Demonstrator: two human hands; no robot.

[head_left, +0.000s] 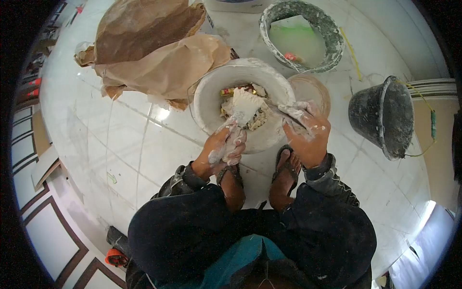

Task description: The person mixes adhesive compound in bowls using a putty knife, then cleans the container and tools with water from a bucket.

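My left hand (225, 146), smeared with white paste, is closed around the handle end of a putty knife (247, 105). The knife's wide blade is coated white and points away from me over a white bucket (204, 103). At the bucket's right rim, my right hand (308, 129) is also closed and whitened. Between its fingers is a thin, dark, flat-edged tool (292, 121); its kind is unclear. Inside the bucket lie scraps and crumbly pale lumps (260, 119), with a red and yellow wrapper (230, 91) among them.
A torn brown paper sack (159, 67) lies left of the bucket. Behind to the right stands a paste-crusted tub (332, 41) with cloudy water and a green-and-white item. A black bucket (368, 113) tilts at the right. My sandalled feet (286, 171) are close below the bucket.
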